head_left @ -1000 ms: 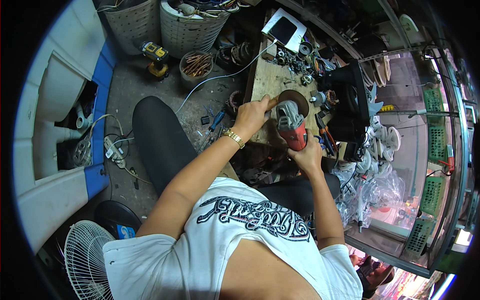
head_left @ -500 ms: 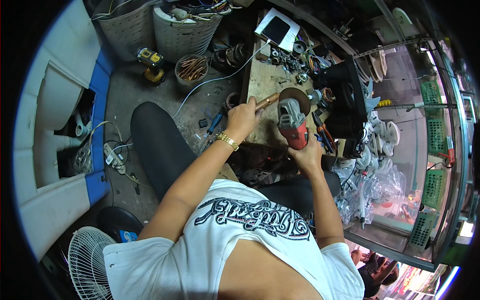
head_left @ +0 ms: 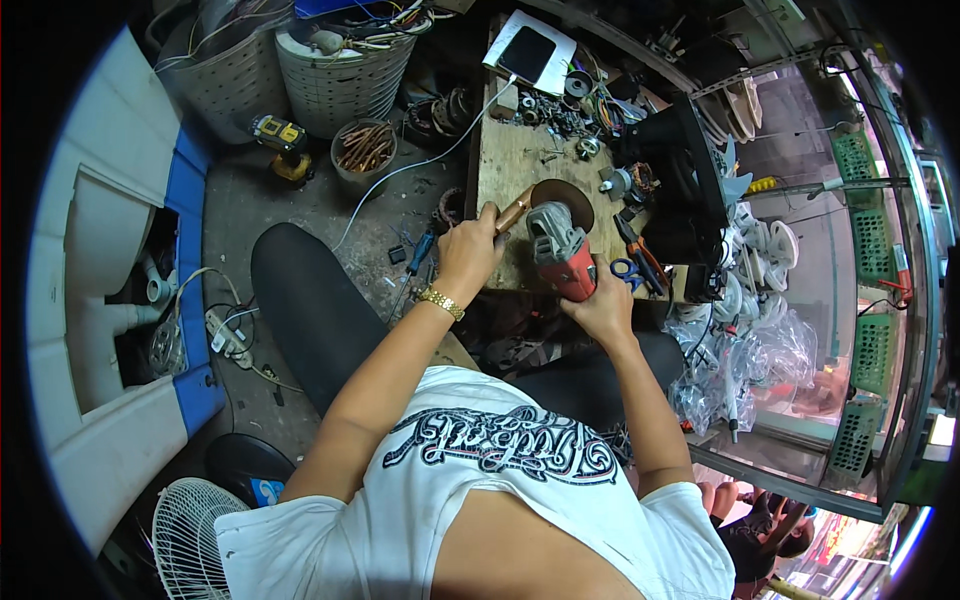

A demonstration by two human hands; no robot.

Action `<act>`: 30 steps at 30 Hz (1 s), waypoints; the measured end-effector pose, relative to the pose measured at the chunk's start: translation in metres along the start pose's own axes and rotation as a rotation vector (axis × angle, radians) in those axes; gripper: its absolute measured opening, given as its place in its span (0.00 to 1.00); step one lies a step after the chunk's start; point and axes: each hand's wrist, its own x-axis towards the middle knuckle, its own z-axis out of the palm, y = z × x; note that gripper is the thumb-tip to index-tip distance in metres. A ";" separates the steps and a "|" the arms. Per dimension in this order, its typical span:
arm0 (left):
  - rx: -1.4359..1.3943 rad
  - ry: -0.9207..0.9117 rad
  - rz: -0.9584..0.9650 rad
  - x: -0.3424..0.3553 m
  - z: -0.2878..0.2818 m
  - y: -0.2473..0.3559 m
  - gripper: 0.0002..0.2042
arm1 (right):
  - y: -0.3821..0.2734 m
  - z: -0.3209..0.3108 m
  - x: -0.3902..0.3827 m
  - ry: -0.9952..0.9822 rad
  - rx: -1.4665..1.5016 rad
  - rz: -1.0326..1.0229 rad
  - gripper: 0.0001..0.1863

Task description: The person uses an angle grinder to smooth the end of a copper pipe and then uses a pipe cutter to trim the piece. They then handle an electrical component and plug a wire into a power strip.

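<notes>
My left hand (head_left: 468,262) is closed around a copper-coloured rod (head_left: 513,213), held slanting over the wooden tabletop. A red and grey angle grinder (head_left: 563,250) is gripped in my right hand (head_left: 603,312), its body pointing away from me. The grinder's brown round disc (head_left: 570,203) is at the far end of the rod and seems to touch it; the exact contact is too small to make out. Just right of my right hand lie blue-handled scissors (head_left: 626,270) and orange-and-black pliers (head_left: 645,255).
Small metal parts (head_left: 545,110) crowd the far part of the wooden table (head_left: 500,165), near a dark phone (head_left: 527,54) on a white cable. On the floor at left are a bucket of copper pieces (head_left: 365,147), a yellow-black cordless drill (head_left: 280,135) and a blue-handled screwdriver (head_left: 420,252).
The whole view has shifted a little to the left. My hands hold the same rod and angle grinder in nearly the same pose, and more of the scissors shows beside my right hand.
</notes>
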 end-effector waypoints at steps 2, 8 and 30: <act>0.003 0.000 0.017 0.000 0.002 -0.004 0.19 | -0.002 0.000 0.001 -0.013 -0.002 0.000 0.48; -0.057 -0.010 0.038 0.001 0.003 -0.001 0.19 | -0.003 0.001 0.002 -0.026 -0.018 0.003 0.47; -0.088 0.039 0.098 0.010 0.005 -0.012 0.19 | 0.002 -0.001 0.006 -0.037 -0.019 -0.003 0.50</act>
